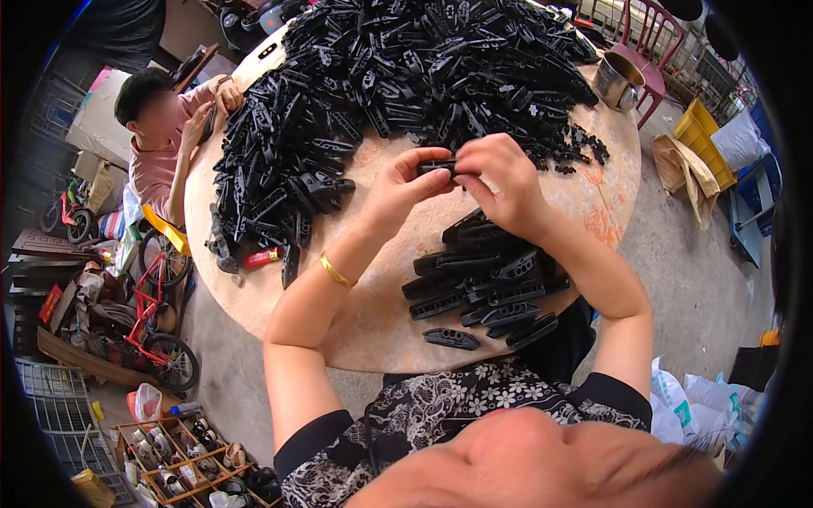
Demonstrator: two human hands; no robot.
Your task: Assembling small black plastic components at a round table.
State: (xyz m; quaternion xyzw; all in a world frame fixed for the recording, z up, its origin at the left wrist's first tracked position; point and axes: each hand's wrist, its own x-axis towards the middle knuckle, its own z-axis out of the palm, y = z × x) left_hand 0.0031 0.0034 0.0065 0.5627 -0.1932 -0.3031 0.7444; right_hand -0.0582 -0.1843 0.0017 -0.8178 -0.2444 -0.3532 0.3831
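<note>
Above the near-middle of the round table point(246, 317), my left hand point(408, 184) pinches a small black plastic part point(436, 167) between thumb and fingers. My right hand point(508, 182) meets it at the part's right end, fingers curled and closed against it; they partly hide that end. Below my right hand lies a smaller pile of black plastic pieces point(491, 279), elongated and with holes. One such piece point(450, 339) rests apart at the table's near edge. A large heap of similar black pieces point(398, 68) spreads over the far and left side.
Small black bits point(584, 146) lie by the heap's right end, near a metal pot point(618, 82). A red tube-like item point(262, 257) lies at the left. Across the left edge, a co-worker point(165, 140) handles a dark piece. A red bicycle point(152, 309) stands on the floor.
</note>
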